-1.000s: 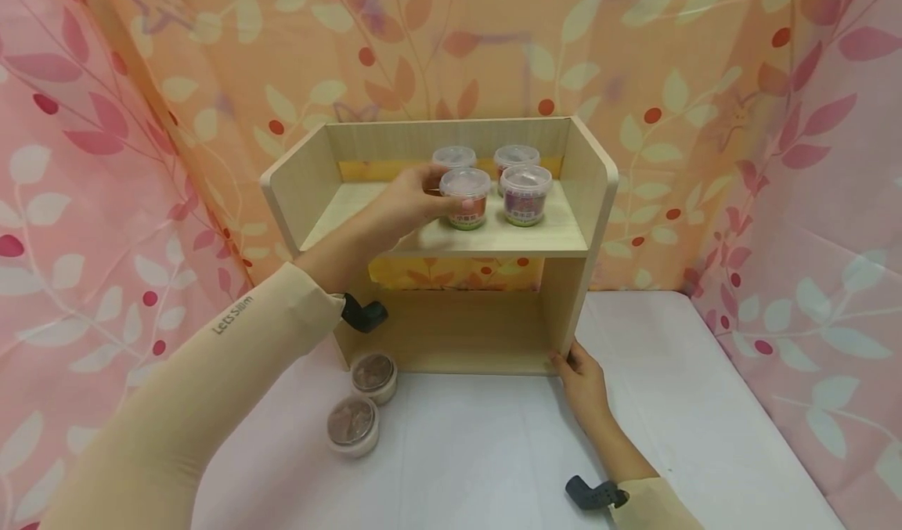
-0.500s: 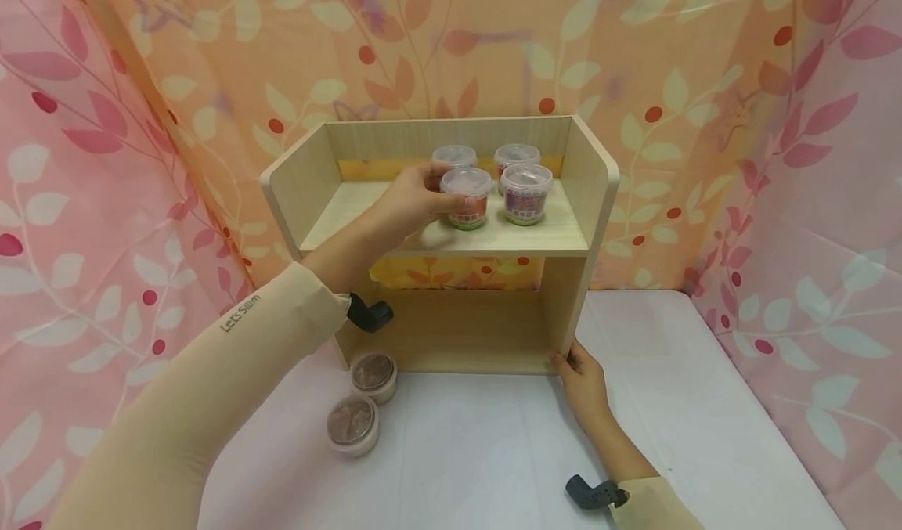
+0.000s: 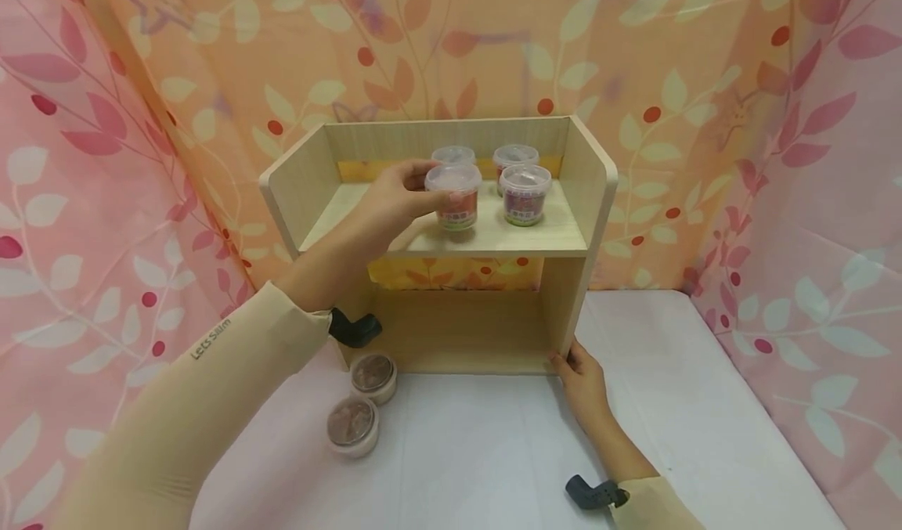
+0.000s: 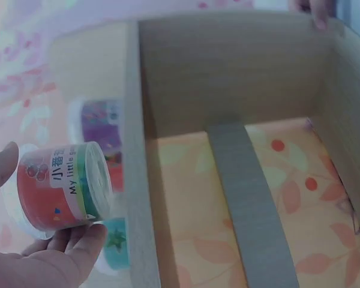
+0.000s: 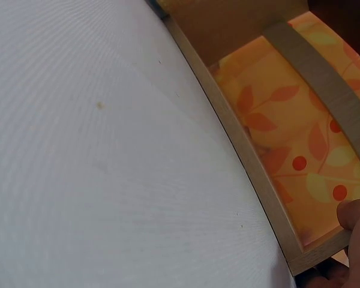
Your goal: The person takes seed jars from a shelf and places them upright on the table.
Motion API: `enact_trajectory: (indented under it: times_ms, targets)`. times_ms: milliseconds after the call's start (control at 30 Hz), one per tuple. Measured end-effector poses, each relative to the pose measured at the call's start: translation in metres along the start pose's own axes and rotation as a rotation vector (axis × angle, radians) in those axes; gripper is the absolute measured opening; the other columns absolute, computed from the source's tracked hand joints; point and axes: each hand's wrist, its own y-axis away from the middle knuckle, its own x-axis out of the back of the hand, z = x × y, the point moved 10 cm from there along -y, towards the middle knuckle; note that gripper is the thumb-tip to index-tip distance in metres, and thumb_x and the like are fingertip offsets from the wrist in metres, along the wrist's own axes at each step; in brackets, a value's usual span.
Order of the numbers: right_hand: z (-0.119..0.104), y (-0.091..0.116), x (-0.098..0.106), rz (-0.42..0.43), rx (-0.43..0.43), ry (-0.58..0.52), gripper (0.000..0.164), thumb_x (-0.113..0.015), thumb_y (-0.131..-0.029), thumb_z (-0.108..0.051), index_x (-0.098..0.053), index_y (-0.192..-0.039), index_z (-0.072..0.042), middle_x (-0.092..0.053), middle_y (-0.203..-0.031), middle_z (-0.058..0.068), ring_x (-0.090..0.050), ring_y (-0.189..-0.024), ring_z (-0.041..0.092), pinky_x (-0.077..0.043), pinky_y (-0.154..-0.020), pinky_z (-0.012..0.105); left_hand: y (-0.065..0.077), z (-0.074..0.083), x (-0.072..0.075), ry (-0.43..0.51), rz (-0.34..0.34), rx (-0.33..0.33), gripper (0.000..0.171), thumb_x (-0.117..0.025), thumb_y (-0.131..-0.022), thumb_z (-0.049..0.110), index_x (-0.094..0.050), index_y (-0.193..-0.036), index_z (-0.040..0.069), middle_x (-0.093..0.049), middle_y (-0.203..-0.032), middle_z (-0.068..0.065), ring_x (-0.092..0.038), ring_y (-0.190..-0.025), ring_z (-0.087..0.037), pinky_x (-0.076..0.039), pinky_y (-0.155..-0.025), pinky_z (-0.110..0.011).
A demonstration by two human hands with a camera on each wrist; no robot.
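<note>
A small clear-lidded plastic cup with a red label [image 3: 458, 205] is in my left hand [image 3: 391, 205], thumb on the near side and fingers behind. It hangs just above the upper board of a pale wooden shelf unit [image 3: 416, 242]. In the left wrist view, the cup [image 4: 51, 189] shows a tomato picture and green lower band. Beside it stands a purple-labelled cup [image 3: 524, 203]. Two more lidded cups stand behind, one at left [image 3: 453, 154] partly hidden. My right hand [image 3: 586, 389] grips the unit's lower right side edge, its thumb [image 5: 355, 216] on the inner face.
Two round tubs with brownish lids, one nearer [image 3: 352, 428] and one farther [image 3: 375, 375], stand on the white tablecloth [image 3: 479, 452] by the unit's lower left corner. Floral curtains [image 3: 796, 201] surround the table at back and sides.
My left hand has raised the red-labelled cup slightly off the upper board and drawn it a little to the left. The right hand has stayed in place.
</note>
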Motion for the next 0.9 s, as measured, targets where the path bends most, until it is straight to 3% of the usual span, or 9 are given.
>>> enact_trajectory:
  times_ms: [167, 300, 533, 900]
  targets:
    - [-0.008, 0.000, 0.001, 0.005, 0.008, 0.024, 0.056, -0.063, -0.103, -0.015, -0.044, -0.155, -0.006, -0.056, -0.146, 0.022, -0.058, -0.129, 0.032, -0.047, -0.090, 0.008, 0.022, 0.003, 0.003, 0.037, -0.013, -0.045, 0.062, -0.079, -0.091, 0.019, -0.052, -0.146, 0.009, -0.062, -0.135, -0.007, -0.059, -0.121, -0.021, -0.046, -0.110, -0.038]
    - [-0.004, -0.001, 0.002, 0.005, 0.011, 0.011, 0.056, -0.064, -0.103, -0.017, -0.045, -0.155, -0.009, -0.057, -0.146, 0.020, -0.058, -0.130, 0.030, -0.046, -0.090, 0.005, 0.041, 0.004, 0.001, 0.029, -0.014, -0.041, 0.064, -0.079, -0.091, 0.017, -0.050, -0.148, 0.009, -0.061, -0.137, -0.007, -0.060, -0.121, -0.021, -0.049, -0.106, -0.033]
    - [-0.002, -0.002, 0.001, -0.002, -0.011, 0.007, 0.056, -0.063, -0.103, -0.015, -0.043, -0.156, -0.009, -0.055, -0.148, 0.019, -0.056, -0.133, 0.030, -0.045, -0.091, 0.005, 0.068, 0.010, -0.007, 0.053, -0.032, -0.116, 0.062, -0.079, -0.089, 0.007, -0.053, -0.146, 0.008, -0.064, -0.134, -0.009, -0.064, -0.116, -0.020, -0.056, -0.092, -0.022]
    - [-0.001, -0.002, 0.001, 0.023, 0.025, -0.012, 0.053, -0.064, -0.102, -0.014, -0.048, -0.152, -0.003, -0.059, -0.142, 0.023, -0.059, -0.128, 0.037, -0.048, -0.089, 0.007, 0.102, -0.012, -0.018, 0.110, -0.031, -0.120, 0.069, -0.078, -0.086, -0.003, -0.047, -0.147, 0.005, -0.059, -0.137, -0.012, -0.063, -0.118, -0.020, -0.054, -0.097, -0.021]
